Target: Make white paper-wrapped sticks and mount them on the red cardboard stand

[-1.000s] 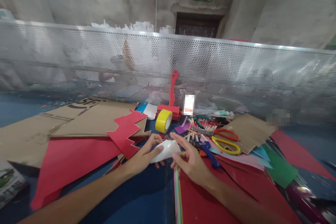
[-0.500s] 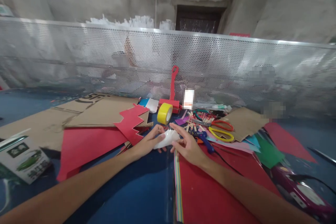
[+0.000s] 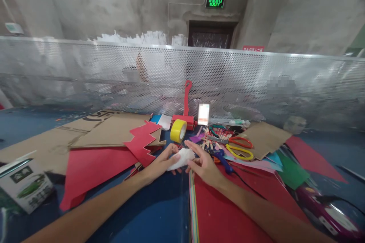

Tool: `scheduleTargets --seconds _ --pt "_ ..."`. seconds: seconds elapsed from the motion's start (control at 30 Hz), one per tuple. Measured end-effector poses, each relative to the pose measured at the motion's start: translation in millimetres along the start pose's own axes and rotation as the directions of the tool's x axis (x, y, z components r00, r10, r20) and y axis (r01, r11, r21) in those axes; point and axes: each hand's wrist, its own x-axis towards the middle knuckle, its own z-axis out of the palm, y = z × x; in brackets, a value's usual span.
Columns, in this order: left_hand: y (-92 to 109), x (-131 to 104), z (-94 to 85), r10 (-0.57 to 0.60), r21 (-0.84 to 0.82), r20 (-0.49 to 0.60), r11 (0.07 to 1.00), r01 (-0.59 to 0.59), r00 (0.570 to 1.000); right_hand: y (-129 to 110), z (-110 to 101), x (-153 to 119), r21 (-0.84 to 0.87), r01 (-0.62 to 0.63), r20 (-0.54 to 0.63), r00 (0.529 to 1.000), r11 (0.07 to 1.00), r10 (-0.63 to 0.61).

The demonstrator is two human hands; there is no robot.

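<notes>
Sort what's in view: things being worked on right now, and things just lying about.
In work, it seems:
white piece, held in the left hand
right hand, close against its other end

Lying about, apparently:
yellow tape roll
yellow scissor handle
blue corded tool
red zigzag-edged piece
cardboard
green sheet

Left and right forearms, bare, enter from the near left and near right corners and converge toward the centre. The left hand (image 3: 167, 160) lies with its back partly upward, thumb extended toward the right, fingers curled beyond it. The right hand (image 3: 203, 165) faces it, index finger extended far and to the left, thumb angled leftward, the other fingers bent. The hands are near each other; both wrists appear nearly straight.
</notes>
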Motion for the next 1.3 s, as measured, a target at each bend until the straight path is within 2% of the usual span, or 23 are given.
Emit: scheduleTargets --seconds 0.13,0.5,0.77,1.0,1.17,1.3 --pt "2.7 -0.1 -0.7 0.018 0.019 0.023 1.000 -0.018 1.000 0.5 -0.7 0.3 0.026 -0.006 -0.020 1.000 1.000 0.006" --pt "-6.4 0.7 -3.3 -0.069 -0.113 -0.069 0.992 0.061 0.995 5.8 -1.0 1.2 0.038 0.025 -0.026 0.999 0.999 -0.024" --pt "-1.5 -1.1 -0.8 -0.107 -0.160 -0.088 0.983 0.092 0.990 1.2 0.5 0.7 0.026 0.020 -0.029 0.999 0.999 -0.019" --pt "-0.1 -1.4 0.7 -0.064 -0.141 -0.062 0.988 0.055 0.996 3.6 -0.8 1.6 0.009 -0.004 -0.029 1.000 1.000 0.004" --pt "9.2 -3.4 3.1 -0.054 -0.139 -0.075 0.989 0.044 0.996 5.0 -1.6 2.1 -0.009 -0.007 -0.034 0.999 1.000 0.007" --pt "9.8 -2.6 3.1 0.022 -0.088 -0.053 0.996 -0.027 0.998 4.7 -1.8 1.3 -0.001 0.009 -0.037 0.999 1.000 -0.009"
